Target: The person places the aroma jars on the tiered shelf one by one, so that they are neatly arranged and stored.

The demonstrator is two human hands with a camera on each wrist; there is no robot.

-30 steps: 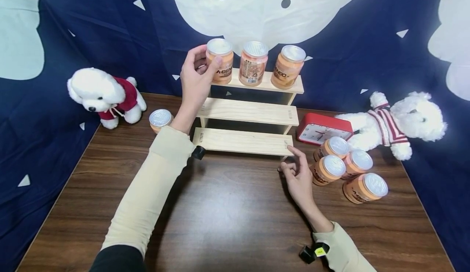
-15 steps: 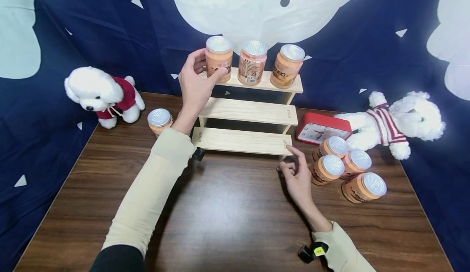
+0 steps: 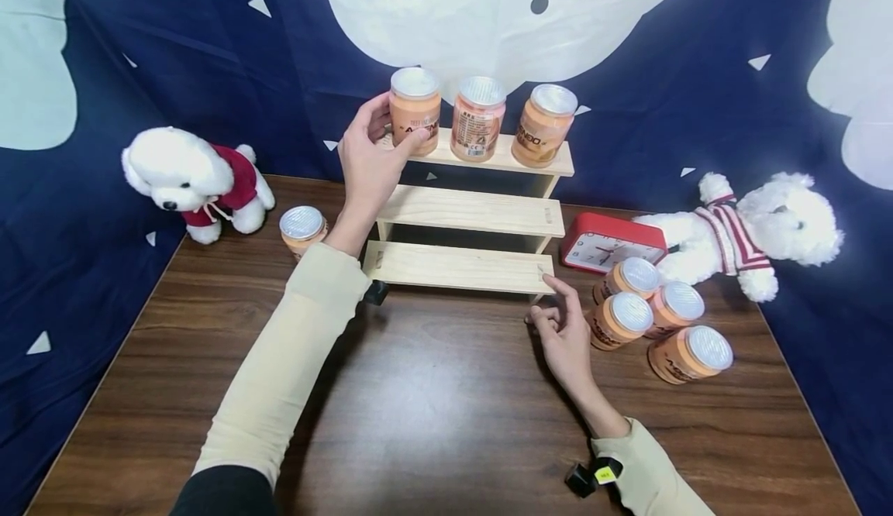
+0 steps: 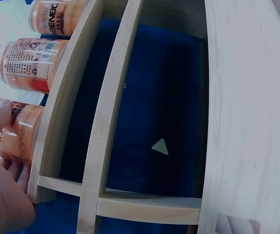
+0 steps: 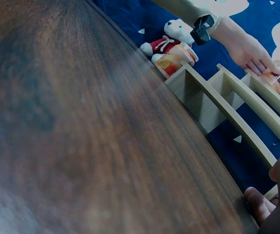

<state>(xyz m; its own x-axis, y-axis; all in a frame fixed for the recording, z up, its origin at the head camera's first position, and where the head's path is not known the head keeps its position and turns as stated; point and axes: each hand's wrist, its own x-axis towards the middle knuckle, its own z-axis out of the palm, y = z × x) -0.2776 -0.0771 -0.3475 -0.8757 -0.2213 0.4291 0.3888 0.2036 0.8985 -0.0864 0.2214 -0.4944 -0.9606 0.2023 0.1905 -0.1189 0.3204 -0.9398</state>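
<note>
My left hand [image 3: 371, 161] grips an orange can with a silver lid [image 3: 415, 117] at the left end of the top tier of a three-tier wooden display rack [image 3: 460, 266]. In the left wrist view the thumb lies across the label of this can [image 4: 20, 129], fingers behind it. Two similar cans stand in line to its right, a middle can [image 3: 478, 122] and a right-hand can [image 3: 545, 127]. My right hand [image 3: 568, 344] holds the right end of the bottom tier, index finger on top and the other fingers bent below. The middle and bottom tiers bear nothing.
Several more cans [image 3: 689, 355] cluster on the table [image 3: 432, 407] at right, beside a red alarm clock [image 3: 614, 243] and a striped-shirt plush dog [image 3: 739, 237] lying down. One can [image 3: 303, 229] stands left of the rack, near a plush dog in red [image 3: 198, 183].
My left hand has turned the can slightly on the top tier, its label showing more to the front, and shifted a little left. The right hand stays put.
</note>
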